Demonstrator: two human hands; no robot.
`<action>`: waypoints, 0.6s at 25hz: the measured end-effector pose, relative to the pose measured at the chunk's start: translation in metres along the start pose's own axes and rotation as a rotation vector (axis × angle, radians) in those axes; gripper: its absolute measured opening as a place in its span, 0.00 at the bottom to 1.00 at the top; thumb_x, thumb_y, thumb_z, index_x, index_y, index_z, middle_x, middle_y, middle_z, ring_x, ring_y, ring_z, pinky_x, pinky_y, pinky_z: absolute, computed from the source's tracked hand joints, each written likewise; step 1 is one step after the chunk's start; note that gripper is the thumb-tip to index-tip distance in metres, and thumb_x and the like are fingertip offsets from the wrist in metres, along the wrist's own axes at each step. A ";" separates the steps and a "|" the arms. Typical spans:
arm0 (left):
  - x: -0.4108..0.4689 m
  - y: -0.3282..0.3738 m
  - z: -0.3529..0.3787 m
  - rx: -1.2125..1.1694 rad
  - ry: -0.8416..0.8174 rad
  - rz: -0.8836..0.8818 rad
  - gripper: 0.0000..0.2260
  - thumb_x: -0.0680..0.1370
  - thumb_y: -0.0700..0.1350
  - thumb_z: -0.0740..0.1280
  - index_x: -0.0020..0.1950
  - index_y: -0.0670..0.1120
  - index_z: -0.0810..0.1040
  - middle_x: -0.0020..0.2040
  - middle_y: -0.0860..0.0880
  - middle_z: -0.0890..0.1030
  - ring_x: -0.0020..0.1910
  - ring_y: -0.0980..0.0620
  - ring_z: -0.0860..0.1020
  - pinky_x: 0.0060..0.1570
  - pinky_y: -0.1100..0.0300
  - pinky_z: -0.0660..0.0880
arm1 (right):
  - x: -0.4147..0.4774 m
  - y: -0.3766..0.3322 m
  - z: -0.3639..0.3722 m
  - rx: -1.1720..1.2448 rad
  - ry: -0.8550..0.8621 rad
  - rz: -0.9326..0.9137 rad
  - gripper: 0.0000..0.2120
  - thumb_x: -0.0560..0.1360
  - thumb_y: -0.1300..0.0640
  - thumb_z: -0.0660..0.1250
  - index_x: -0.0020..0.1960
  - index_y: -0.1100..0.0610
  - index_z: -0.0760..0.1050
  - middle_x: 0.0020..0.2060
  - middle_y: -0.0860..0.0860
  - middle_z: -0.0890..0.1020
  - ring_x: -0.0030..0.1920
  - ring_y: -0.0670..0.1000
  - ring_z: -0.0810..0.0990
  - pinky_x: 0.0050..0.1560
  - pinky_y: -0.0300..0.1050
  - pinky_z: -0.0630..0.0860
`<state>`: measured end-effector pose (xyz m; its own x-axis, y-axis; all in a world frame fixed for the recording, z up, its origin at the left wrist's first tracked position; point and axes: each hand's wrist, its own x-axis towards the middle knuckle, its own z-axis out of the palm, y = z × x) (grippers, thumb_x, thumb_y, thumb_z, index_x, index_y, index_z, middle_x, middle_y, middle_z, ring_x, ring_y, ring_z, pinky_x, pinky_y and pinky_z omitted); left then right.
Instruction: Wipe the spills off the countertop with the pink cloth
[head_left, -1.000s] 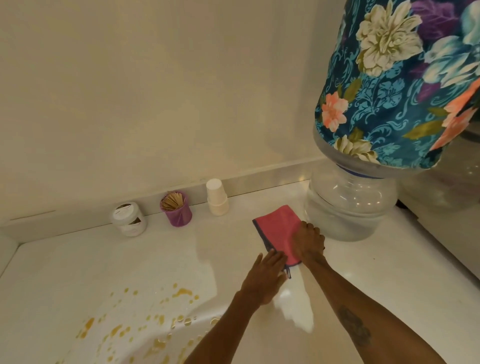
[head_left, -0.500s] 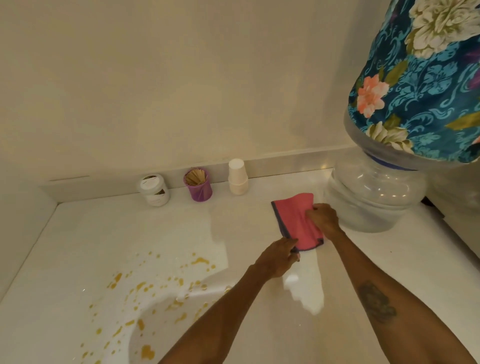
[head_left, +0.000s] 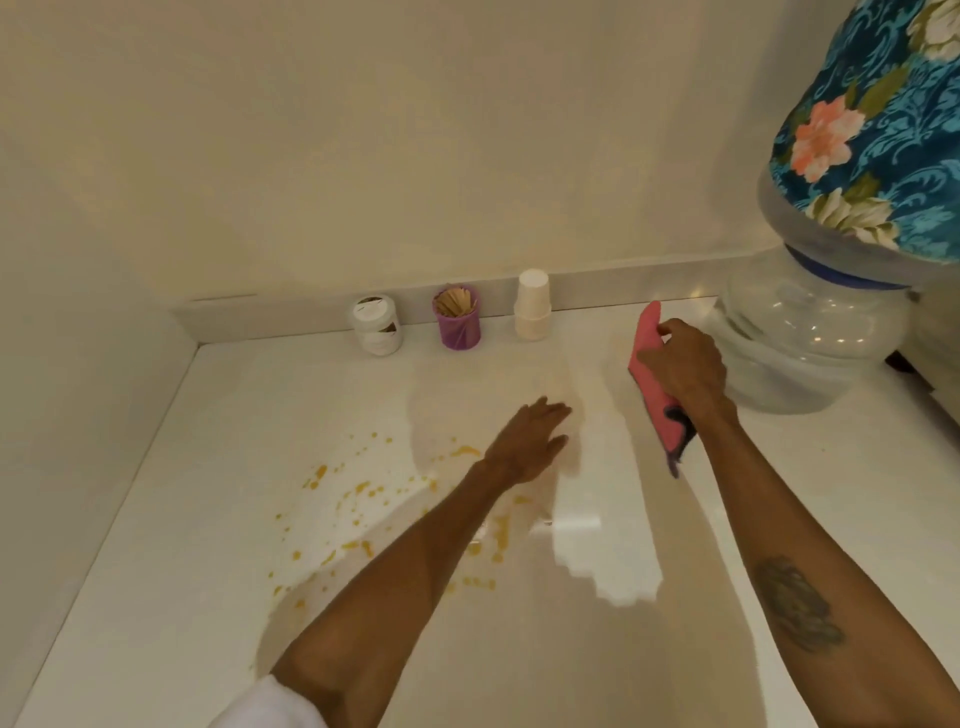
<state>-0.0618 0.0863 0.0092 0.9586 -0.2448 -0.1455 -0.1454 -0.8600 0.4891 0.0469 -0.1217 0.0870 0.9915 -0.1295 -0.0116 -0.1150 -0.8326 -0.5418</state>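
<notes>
cloth: pink cloth (head_left: 655, 384) now lifted off the countertop (head_left: 218, 467), gripped by right hand (head_left: 685, 366)
left hand (head_left: 530, 441): let go, fingers spread, nothing held
spills (head_left: 363, 499): unwiped

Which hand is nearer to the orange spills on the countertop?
Left. The left hand hovers at the edge of the orange spills; the right hand holds the pink cloth farther right.

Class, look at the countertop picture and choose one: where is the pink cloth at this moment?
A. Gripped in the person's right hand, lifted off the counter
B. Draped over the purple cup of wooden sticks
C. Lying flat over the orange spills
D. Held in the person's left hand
A: the right hand grips the pink cloth, which hangs edge-on above the countertop, while the left hand is empty and the orange spills lie uncovered.
</notes>
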 end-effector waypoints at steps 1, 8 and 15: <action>-0.014 -0.018 -0.010 0.014 0.040 -0.022 0.24 0.85 0.47 0.57 0.81 0.45 0.59 0.82 0.47 0.60 0.83 0.48 0.52 0.81 0.52 0.48 | -0.013 -0.008 0.005 -0.085 -0.005 -0.027 0.17 0.75 0.56 0.67 0.63 0.58 0.77 0.54 0.57 0.83 0.54 0.62 0.80 0.51 0.51 0.76; -0.137 -0.140 -0.040 0.052 0.213 -0.327 0.25 0.86 0.50 0.54 0.82 0.44 0.56 0.83 0.46 0.55 0.83 0.47 0.47 0.81 0.51 0.43 | -0.127 -0.011 0.095 -0.018 -0.592 -0.001 0.15 0.78 0.52 0.70 0.60 0.59 0.79 0.45 0.53 0.83 0.42 0.53 0.81 0.39 0.42 0.73; -0.245 -0.243 -0.049 0.057 0.253 -0.561 0.28 0.85 0.53 0.52 0.83 0.44 0.51 0.84 0.46 0.49 0.83 0.45 0.44 0.81 0.47 0.42 | -0.168 -0.021 0.126 0.102 -0.482 -0.028 0.12 0.78 0.53 0.69 0.38 0.54 0.73 0.31 0.50 0.77 0.29 0.49 0.74 0.31 0.41 0.67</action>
<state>-0.2496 0.3779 -0.0316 0.9200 0.3598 -0.1553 0.3918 -0.8511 0.3495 -0.1091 -0.0142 -0.0055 0.9121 0.1761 -0.3703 -0.1056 -0.7718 -0.6270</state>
